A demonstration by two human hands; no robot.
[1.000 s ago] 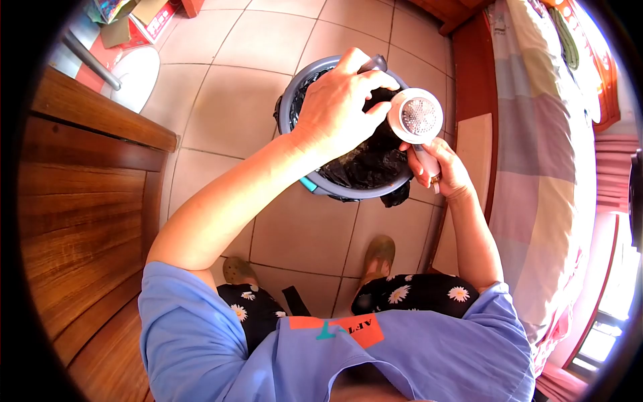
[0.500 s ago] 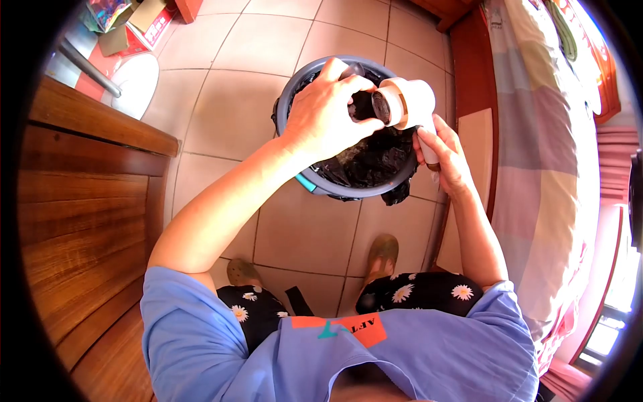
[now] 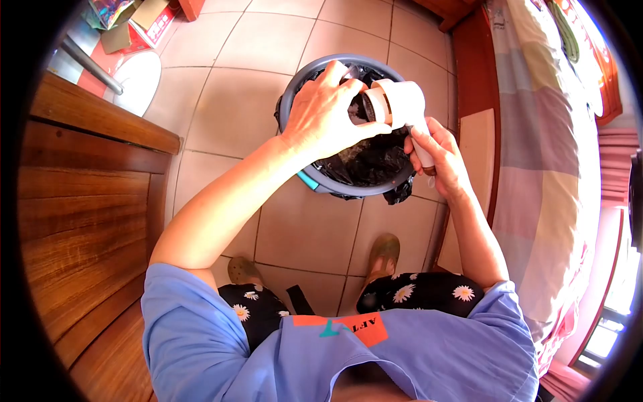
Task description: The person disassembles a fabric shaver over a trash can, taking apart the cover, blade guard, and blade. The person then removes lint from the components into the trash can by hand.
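Observation:
My right hand [image 3: 439,157] is wrapped round the handle of a white fabric shaver [image 3: 406,104]. The shaver's round head points left, and its perforated face is turned from view. My left hand [image 3: 320,110] is curled at the head, thumb tip by its lower rim. A small translucent dark piece [image 3: 352,72] shows at the left fingers; its shape is mostly hidden. Both hands are above a grey round bin [image 3: 288,94] lined with a black plastic bag [image 3: 375,167]. Pale fluff [image 3: 349,155] lies inside the bag.
A wooden cabinet [image 3: 94,214] stands on the left, a bed with a checked cover [image 3: 529,174] on the right. At the upper left are a white round base with a metal pole [image 3: 137,84] and a red carton [image 3: 157,27]. Tiled floor [image 3: 301,234] surrounds the bin.
The shaver's head has turned from facing up, perforated face visible, to facing left towards my left hand. The shaver has also shifted slightly left. My left hand has moved slightly left and down.

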